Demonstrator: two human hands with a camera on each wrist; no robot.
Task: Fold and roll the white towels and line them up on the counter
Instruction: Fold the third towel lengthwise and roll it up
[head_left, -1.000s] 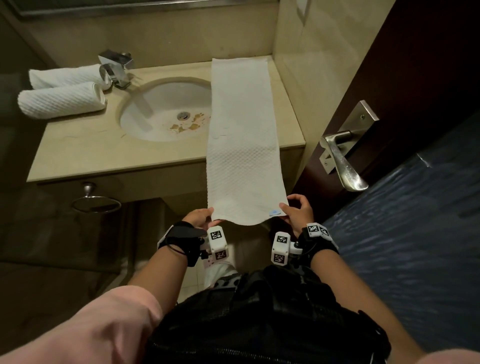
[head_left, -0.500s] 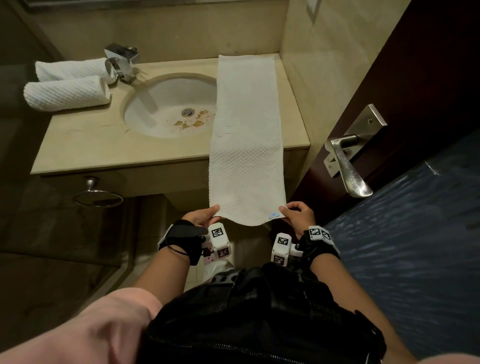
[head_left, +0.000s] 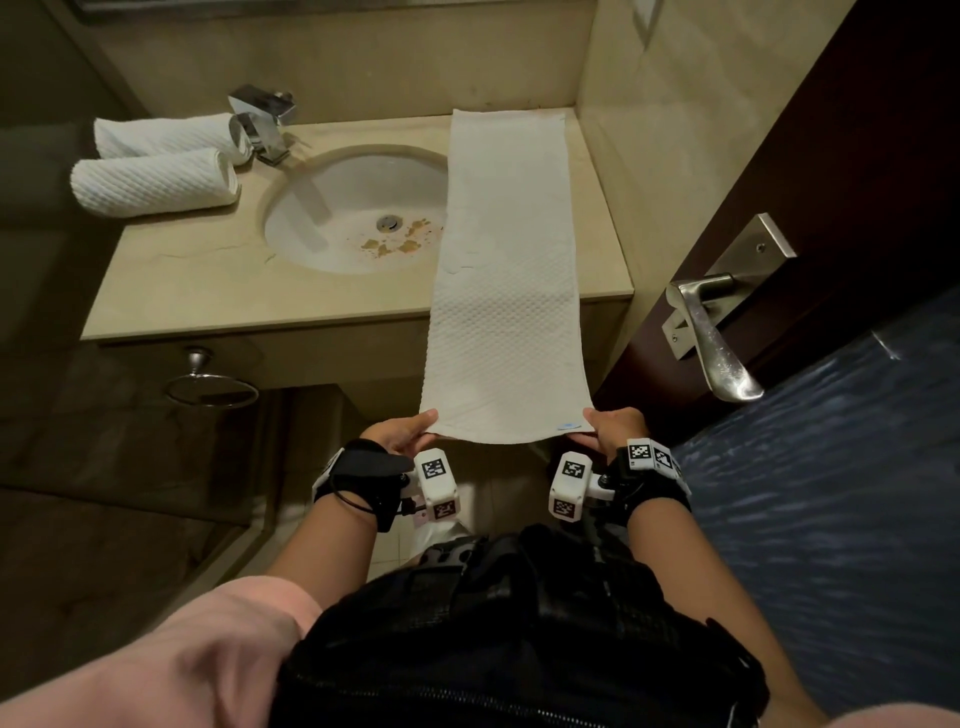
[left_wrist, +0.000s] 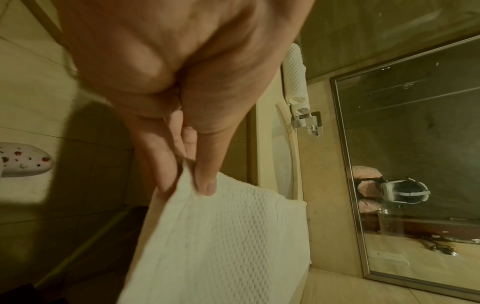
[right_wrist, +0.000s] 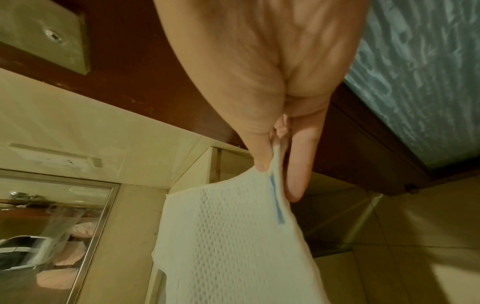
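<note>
Two rolls (head_left: 156, 179) are lying side by side at the counter's (head_left: 208, 291) ten o'clock, left of the tap (head_left: 262, 122) and sink (head_left: 332, 218). The left hand (head_left: 400, 432) is pinching the towel's (head_left: 506, 291) near-left corner between thumb and fingers (left_wrist: 205, 181). The towel, folded into a long strip, is running from twelve o'clock down the counter's right side, overhanging the front edge toward six. The right hand (head_left: 615, 427) is pinching the near-right corner, beside what is probably a blue tag (right_wrist: 276, 203). A door handle (head_left: 711, 338) is sitting at three o'clock.
</note>
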